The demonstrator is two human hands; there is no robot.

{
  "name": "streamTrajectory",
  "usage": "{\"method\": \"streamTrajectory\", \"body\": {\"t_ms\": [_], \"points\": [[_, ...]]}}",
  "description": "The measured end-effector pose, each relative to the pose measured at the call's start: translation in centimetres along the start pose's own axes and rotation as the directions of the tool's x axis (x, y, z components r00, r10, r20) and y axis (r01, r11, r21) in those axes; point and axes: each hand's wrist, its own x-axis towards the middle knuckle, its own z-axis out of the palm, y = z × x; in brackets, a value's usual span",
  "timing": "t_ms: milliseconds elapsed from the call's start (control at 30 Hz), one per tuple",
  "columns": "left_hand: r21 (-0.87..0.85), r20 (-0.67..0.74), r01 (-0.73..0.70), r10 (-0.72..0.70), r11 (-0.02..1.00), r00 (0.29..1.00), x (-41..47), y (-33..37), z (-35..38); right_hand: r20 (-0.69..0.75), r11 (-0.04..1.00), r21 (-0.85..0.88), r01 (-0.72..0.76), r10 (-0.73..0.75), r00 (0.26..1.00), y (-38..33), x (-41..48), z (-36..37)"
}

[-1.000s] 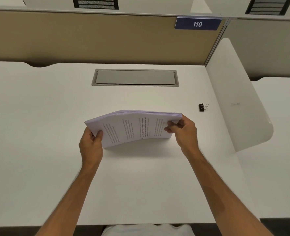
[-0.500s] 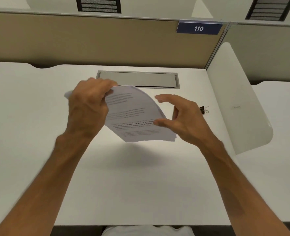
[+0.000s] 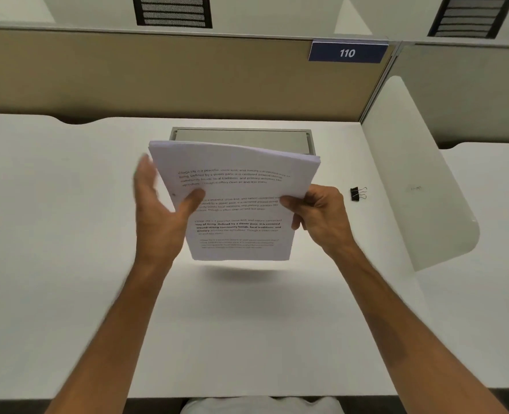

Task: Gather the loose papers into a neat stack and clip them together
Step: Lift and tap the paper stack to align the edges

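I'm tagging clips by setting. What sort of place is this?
Probably an open-plan office or study hall with numbered cubicles: a tan partition behind the white desk, a blue "110" sign, and a cable hatch in the desktop.

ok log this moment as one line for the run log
stage: squaring stack | paper stack: held above desk | left hand: open on left edge | right hand: gripping right edge | binder clip: on desk, unused

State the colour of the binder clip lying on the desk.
Black, with silver wire handles: the binder clip, seen in the head view.
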Motion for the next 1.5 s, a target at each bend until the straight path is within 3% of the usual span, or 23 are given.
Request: {"method": "streamTrajectory", "body": {"t_ms": [100,267,700,933,1200,1500], "points": [[-0.122,0.127,0.145,-0.129,0.982,0.983,-0.9,-2.4,0.1,0.001,0.999,0.042,-0.021,0.021,1.000,0.9,-0.1,0.3],[-0.070,0.025,0.078,-0.076,0.995,0.997,-1.8,-4.1,0.9,-0.026,0.999,0.045,-0.026,0.027,0.999,2.6,-0.7,1.4],[-0.011,0.052,0.169,-0.168,0.986,0.984,-2.5,-7.8,2.8,-0.024,0.967,-0.207,-0.146,0.145,0.989,5.0,-0.4,2.4],[0.004,-0.001,0.097,-0.097,0.995,0.995,-2.3,-7.8,2.7,0.005,0.978,-0.199,-0.064,0.066,0.998,4.8,-1.1,2.7],[-0.024,-0.011,0.171,-0.171,0.985,0.985,-3.5,-8.5,4.1,0.002,0.963,-0.261,-0.061,0.064,0.998,5.2,-2.2,3.7],[-0.132,-0.001,0.170,-0.171,0.977,0.985,-3.6,-9.7,4.2,0.015,0.976,-0.201,-0.087,0.092,0.996,5.7,-2.6,3.6]]}}
